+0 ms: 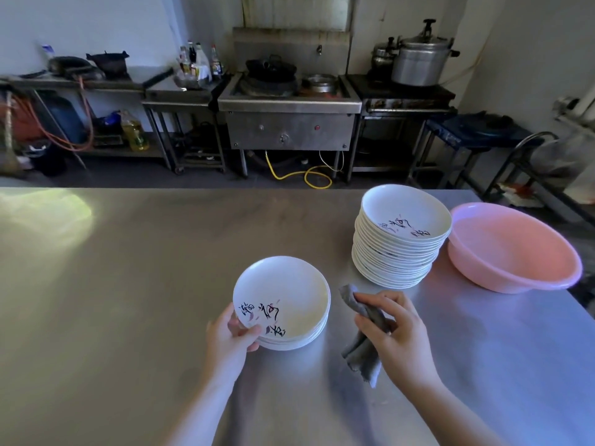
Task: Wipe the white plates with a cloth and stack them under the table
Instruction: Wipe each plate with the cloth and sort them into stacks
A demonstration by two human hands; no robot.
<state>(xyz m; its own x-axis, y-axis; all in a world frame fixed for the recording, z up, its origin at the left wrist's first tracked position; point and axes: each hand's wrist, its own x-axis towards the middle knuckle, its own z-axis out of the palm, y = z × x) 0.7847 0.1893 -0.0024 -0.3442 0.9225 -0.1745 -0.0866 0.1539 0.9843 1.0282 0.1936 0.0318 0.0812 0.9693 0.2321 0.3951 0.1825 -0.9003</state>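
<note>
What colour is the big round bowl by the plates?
The plastic basin is pink, seen in the head view.

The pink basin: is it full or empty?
Empty: the basin shows only its bare pink inside, no water or plates.

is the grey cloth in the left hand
No, the right hand grips the grey cloth, while the left hand holds the small stack of plates.

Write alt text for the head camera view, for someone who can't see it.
A person's left hand grips a short stack of white plates on a steel table, while the right hand holds a grey cloth. A taller plate stack and a pink basin stand to the right.
</note>
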